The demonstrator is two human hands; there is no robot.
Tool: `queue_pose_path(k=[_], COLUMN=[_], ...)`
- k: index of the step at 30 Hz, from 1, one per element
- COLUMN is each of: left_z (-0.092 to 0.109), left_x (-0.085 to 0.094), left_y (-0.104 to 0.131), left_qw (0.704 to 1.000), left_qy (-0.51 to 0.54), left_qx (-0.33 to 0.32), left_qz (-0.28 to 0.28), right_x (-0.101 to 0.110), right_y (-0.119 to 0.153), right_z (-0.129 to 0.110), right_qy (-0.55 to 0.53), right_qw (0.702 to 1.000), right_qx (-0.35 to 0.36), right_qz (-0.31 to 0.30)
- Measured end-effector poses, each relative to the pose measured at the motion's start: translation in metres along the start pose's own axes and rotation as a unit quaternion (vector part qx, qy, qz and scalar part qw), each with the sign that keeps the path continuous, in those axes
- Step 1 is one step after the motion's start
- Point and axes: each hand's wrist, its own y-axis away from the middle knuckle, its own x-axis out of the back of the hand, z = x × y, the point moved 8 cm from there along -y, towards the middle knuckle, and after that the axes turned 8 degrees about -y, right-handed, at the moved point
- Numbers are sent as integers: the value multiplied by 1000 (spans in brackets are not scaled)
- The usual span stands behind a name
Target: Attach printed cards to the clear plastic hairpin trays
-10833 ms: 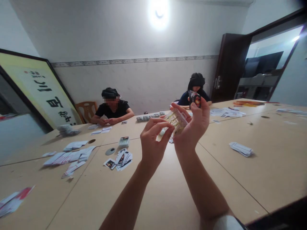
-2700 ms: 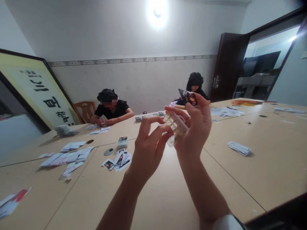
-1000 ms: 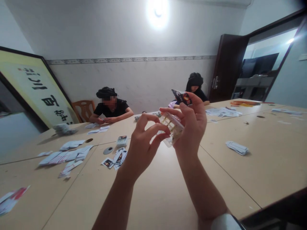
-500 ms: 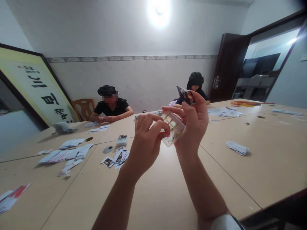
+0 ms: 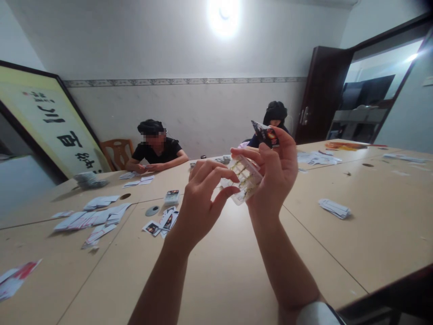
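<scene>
My right hand (image 5: 279, 167) grips a clear plastic compartment box (image 5: 248, 180), tilted toward me, with thin yellowish-green pieces inside that are too small to make out. A dark printed card (image 5: 265, 134) is pinched in the same hand, above the box. At the box's left side is my left hand (image 5: 206, 196), its thumb and index finger slightly apart over the compartments. Nothing shows between those two fingertips. My left fingers hide part of the box's left edge.
Another small clear box (image 5: 172, 197) stands on the table beside a pile of printed cards (image 5: 165, 223). White paper packets (image 5: 93, 219) lie further left, and a stack of them (image 5: 334, 209) at right. Two people (image 5: 158, 146) sit across the table (image 5: 216, 280).
My left thumb and index finger have parted a little and drawn slightly back from the box's compartments. My right hand, with box and card, has shifted slightly right.
</scene>
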Motion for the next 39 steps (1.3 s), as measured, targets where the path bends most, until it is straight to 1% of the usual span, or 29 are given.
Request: queue_pose_path(k=[3,11,15,18,21,23,25,27,29,30,31,32,34,35,37,39], left_z=[1,3,3,1,-10,-26,-46,-66,-84,-93,-99,-104,-111,-112,-114,-117], left_x=[-1,-3,-4,-1,8,21,42,72,105,121,137,153,177,186,199,205], left_y=[0,0,2,1,1,3,9,17,29,35,41,49,63,69,78,83], left_qw=[1000,999,999,1000,994,982,968,953,934,925,915,896,868,856,839,831], left_qy=[-12,-20,-22,9,98,155,178,171,145,126,108,95,73,66,57,61], left_qx=[0,-2,-2,8,55,105,144,164,175,186,187,192,200,201,203,218], left_qz=[-7,-25,-25,-19,-2,37,104,188,275,306,341,389,448,471,502,507], right_x=[-1,-1,1,5,10,11,11,11,8,7,6,4,3,3,2,1], right_y=[1,3,1,-2,-7,-10,-10,-7,-4,-2,0,1,3,4,5,6], right_z=[-2,-5,-4,-2,-4,-7,-12,-17,-20,-21,-21,-21,-19,-18,-16,-13], right_qy=[-6,25,20,8,-9,-22,-29,-33,-35,-35,-35,-32,-26,-22,-15,-11], right_qw=[1000,999,999,999,999,998,997,997,996,996,996,996,996,996,996,996], right_qx=[9,41,39,34,36,33,35,45,55,61,65,69,76,80,81,80], right_qz=[-4,-1,3,20,39,47,55,61,54,49,43,37,31,30,27,25])
